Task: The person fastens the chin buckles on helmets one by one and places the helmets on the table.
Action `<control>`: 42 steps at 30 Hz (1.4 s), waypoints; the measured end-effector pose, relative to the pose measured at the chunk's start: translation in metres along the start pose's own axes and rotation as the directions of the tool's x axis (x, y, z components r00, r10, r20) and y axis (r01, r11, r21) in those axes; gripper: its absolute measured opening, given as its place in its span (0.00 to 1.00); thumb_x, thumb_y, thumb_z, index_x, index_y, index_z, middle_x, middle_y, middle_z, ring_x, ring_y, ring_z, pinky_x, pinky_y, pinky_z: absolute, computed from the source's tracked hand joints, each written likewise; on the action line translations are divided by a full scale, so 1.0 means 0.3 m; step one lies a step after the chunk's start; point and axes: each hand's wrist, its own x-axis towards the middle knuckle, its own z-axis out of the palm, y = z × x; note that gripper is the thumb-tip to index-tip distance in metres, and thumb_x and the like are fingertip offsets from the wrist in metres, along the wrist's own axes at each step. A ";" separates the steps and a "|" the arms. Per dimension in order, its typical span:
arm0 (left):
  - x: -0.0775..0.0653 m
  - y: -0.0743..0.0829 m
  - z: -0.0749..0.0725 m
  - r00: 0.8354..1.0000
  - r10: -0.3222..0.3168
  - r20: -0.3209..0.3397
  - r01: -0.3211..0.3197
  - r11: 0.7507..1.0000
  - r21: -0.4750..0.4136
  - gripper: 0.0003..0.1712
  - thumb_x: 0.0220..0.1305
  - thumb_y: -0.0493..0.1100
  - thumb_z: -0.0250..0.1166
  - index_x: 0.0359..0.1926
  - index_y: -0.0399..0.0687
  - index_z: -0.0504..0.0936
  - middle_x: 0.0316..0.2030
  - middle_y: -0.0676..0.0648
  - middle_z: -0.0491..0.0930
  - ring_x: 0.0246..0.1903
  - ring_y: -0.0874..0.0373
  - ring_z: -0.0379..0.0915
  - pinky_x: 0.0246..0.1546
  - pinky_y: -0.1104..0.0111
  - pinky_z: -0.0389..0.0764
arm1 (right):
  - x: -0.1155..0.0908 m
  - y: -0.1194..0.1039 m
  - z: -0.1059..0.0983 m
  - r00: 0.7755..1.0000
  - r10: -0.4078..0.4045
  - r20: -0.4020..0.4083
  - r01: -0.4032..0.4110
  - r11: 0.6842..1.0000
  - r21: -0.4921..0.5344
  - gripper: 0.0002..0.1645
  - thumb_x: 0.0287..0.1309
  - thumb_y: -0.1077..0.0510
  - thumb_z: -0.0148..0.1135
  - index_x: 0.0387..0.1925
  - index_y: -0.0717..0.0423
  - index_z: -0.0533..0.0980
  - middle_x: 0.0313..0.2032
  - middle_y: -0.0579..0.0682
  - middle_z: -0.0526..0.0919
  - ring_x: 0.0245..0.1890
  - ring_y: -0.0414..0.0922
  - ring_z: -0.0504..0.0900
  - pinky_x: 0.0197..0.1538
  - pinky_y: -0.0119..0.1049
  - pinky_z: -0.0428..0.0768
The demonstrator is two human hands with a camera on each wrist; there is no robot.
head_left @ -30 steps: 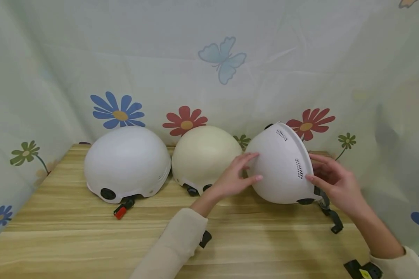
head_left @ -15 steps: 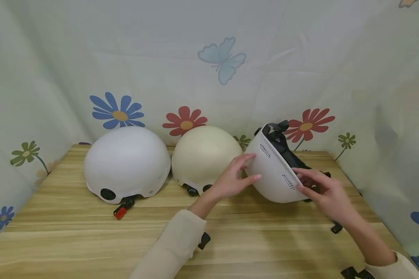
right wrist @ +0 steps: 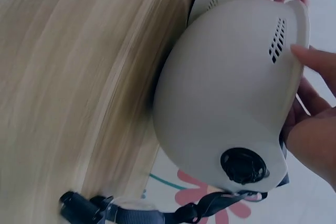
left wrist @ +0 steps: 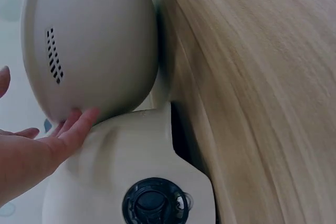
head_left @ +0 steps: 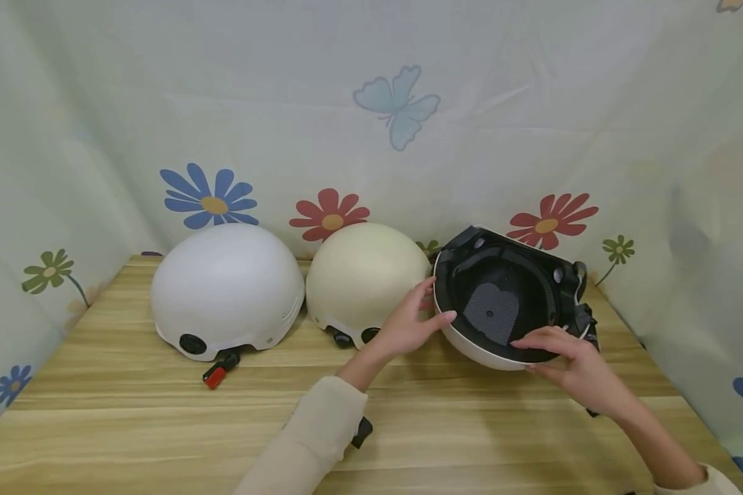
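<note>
A white helmet (head_left: 501, 295) lies tipped over on the right of the table, its black padded inside facing up and toward me. My right hand (head_left: 569, 364) pinches its near rim, thumb on the outer shell and fingers inside. On its left side my left hand (head_left: 411, 320) touches the shell with extended fingers, the thumb held apart near the rim. The left wrist view shows those fingertips against the helmet (left wrist: 97, 40), above a neighbouring shell. A black chin strap (right wrist: 142, 216) hangs from the helmet in the right wrist view.
Close on the left stands a cream helmet (head_left: 365, 275), dome up. Farther left is another white helmet (head_left: 225, 289) with a red-and-black buckle (head_left: 217, 371) in front. A flower-print curtain (head_left: 254, 117) hangs behind the wooden table (head_left: 161, 433).
The right-hand helmet has rolled back from lying on its side, so its inside now faces up. My right hand moved down and left with the rim; the left hand stayed nearly in place.
</note>
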 end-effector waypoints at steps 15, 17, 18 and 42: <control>-0.003 -0.040 0.023 1.000 0.024 -0.019 -0.023 0.999 0.040 0.40 0.58 0.40 0.64 0.67 0.42 0.54 0.55 0.41 0.69 0.46 0.49 0.70 0.47 0.58 0.72 | -0.044 0.017 -0.054 0.988 0.141 -0.058 -0.129 0.977 0.168 0.17 0.49 0.75 0.61 0.43 0.64 0.76 0.41 0.42 0.80 0.36 0.34 0.78 0.29 0.25 0.75; -0.002 -0.044 0.024 1.000 0.024 -0.019 -0.024 0.999 0.038 0.40 0.58 0.40 0.64 0.67 0.42 0.54 0.55 0.41 0.69 0.45 0.49 0.70 0.46 0.58 0.73 | -0.043 0.013 -0.064 0.983 0.171 -0.071 -0.158 0.975 0.158 0.17 0.50 0.73 0.61 0.44 0.64 0.76 0.40 0.42 0.80 0.36 0.34 0.79 0.29 0.26 0.75; -0.002 -0.044 0.024 0.999 0.026 -0.020 -0.025 0.999 0.039 0.40 0.58 0.40 0.64 0.67 0.41 0.54 0.54 0.41 0.70 0.45 0.49 0.71 0.46 0.58 0.73 | -0.041 0.010 -0.069 0.979 0.188 -0.081 -0.174 0.973 0.151 0.17 0.51 0.73 0.61 0.45 0.64 0.76 0.40 0.42 0.80 0.36 0.34 0.79 0.29 0.26 0.76; -0.020 -0.050 0.018 0.999 0.031 0.010 -0.031 1.000 -0.003 0.41 0.57 0.38 0.64 0.68 0.41 0.52 0.54 0.39 0.70 0.41 0.50 0.73 0.41 0.65 0.75 | -0.061 0.041 -0.165 0.871 0.456 -0.183 -0.444 0.890 0.106 0.21 0.58 0.60 0.60 0.54 0.55 0.73 0.37 0.34 0.76 0.32 0.28 0.77 0.29 0.23 0.73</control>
